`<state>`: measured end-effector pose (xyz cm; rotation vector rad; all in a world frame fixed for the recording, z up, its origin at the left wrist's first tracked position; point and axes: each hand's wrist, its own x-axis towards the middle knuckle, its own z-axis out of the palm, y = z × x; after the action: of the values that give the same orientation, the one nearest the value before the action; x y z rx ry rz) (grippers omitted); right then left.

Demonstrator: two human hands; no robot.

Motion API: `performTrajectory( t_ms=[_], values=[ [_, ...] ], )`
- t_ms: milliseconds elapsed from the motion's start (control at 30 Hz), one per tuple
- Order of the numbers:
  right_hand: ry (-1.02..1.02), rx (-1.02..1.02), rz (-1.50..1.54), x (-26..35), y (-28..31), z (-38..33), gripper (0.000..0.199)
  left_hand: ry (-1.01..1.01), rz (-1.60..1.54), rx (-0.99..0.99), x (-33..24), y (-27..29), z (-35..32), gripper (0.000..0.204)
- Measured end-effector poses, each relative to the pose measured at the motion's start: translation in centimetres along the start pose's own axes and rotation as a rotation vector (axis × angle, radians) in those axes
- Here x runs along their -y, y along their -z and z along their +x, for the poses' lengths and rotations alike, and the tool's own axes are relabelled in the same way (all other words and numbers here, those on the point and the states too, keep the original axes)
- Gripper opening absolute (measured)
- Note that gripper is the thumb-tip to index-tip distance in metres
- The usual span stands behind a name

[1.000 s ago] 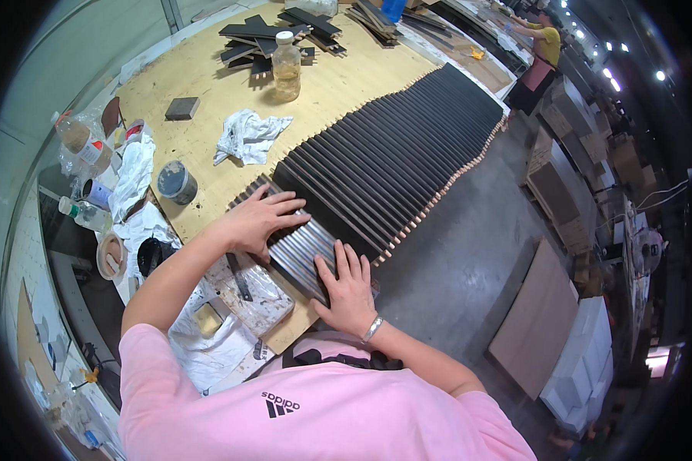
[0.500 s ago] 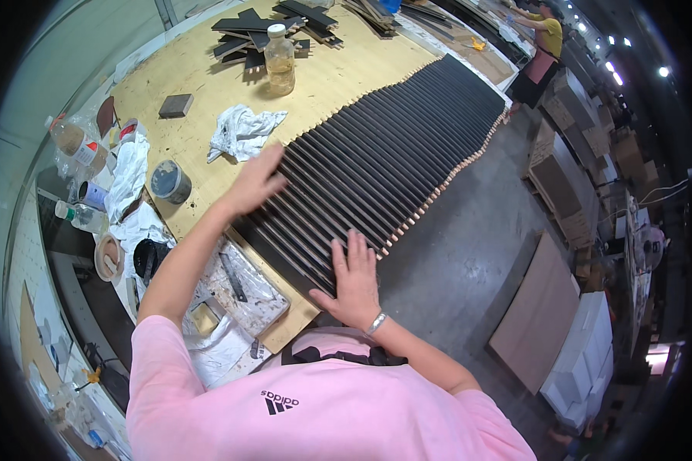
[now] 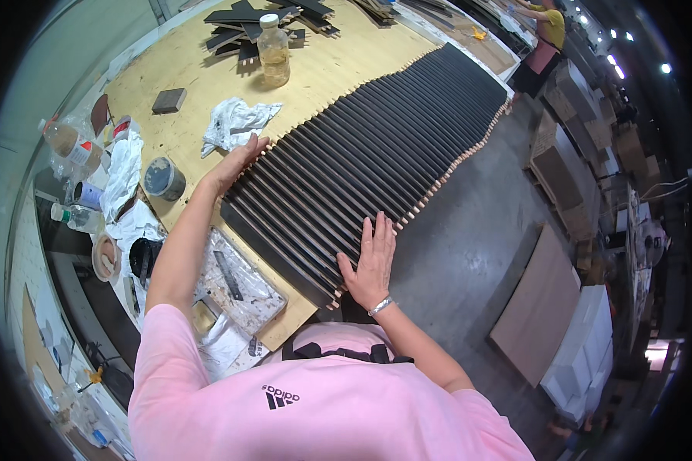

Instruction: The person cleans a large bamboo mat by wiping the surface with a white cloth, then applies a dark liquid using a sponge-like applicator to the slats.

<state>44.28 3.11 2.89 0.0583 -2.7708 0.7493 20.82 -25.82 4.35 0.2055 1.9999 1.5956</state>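
Observation:
A long row of dark wooden slats (image 3: pixel 346 146) lies side by side across the table, with pale pegs showing at their ends. My left hand (image 3: pixel 237 164) rests along the far-left ends of the slats, fingers stretched out and close together. At the near-right ends lies my right hand (image 3: pixel 372 261), a bracelet at its wrist, its fingers straight and the thumb spread over the slats. Neither hand grips anything. Beside my left hand is a crumpled white cloth (image 3: pixel 238 124).
On the yellowish tabletop (image 3: pixel 146 73) stand a bottle of amber liquid (image 3: pixel 274 60), a small dark block (image 3: pixel 169 101) and a tub (image 3: pixel 164 179). A pile of dark slats (image 3: pixel 246 24) is at the back. A messy tray (image 3: pixel 238 280) sits near my left arm; a co-worker (image 3: pixel 544 42) stands far right.
My left hand has moved left and down from above the slats to their ends. My right hand has shifted right to the opposite ends, where near slat ends now show.

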Motion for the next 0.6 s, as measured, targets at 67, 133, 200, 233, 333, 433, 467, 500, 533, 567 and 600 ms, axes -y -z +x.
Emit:
performTrajectory(
  t_ms=[67,133,200,233,333,433,467,500,533,567,600],
  values=[
    [0.002,0.012,0.004,0.1,0.2,0.0,0.087,0.020,-0.028,-0.004,0.1,0.5,0.0,0.097],
    [0.003,-0.012,0.060,0.1,0.4,-0.1,0.086,0.017,-0.011,0.010,0.1,0.4,0.1,0.097],
    [0.018,0.002,0.034,-0.3,0.4,0.0,0.086,0.012,0.005,0.027,-0.2,0.1,0.2,0.096],
    [0.031,0.015,0.008,-0.4,0.5,-0.1,0.087,0.009,0.002,0.029,-0.3,-0.1,0.2,0.096],
    [0.052,0.029,0.019,-0.7,0.6,0.1,0.087,0.022,-0.001,0.071,-0.3,0.4,0.4,0.094],
    [0.044,-0.033,0.122,-1.0,1.1,0.1,0.088,0.051,0.065,0.045,-0.2,1.5,0.9,0.094],
    [0.000,-0.085,0.142,-1.4,1.3,0.3,0.089,0.028,0.039,0.008,-0.2,1.6,1.5,0.097],
    [-0.043,-0.138,0.162,-1.9,1.6,0.8,0.089,0.005,0.013,-0.030,-0.1,1.7,2.2,0.101],
    [-0.109,-0.175,0.183,-3.0,1.7,1.2,0.086,-0.014,-0.028,-0.024,-0.5,1.5,3.1,0.102],
    [-0.115,-0.175,0.175,-4.0,1.6,1.7,0.086,0.000,-0.066,-0.027,-1.2,1.0,3.8,0.102],
    [-0.235,-0.216,0.258,-5.0,1.4,2.3,0.084,0.012,-0.056,-0.037,-1.5,0.5,4.7,0.102]
  ],
)
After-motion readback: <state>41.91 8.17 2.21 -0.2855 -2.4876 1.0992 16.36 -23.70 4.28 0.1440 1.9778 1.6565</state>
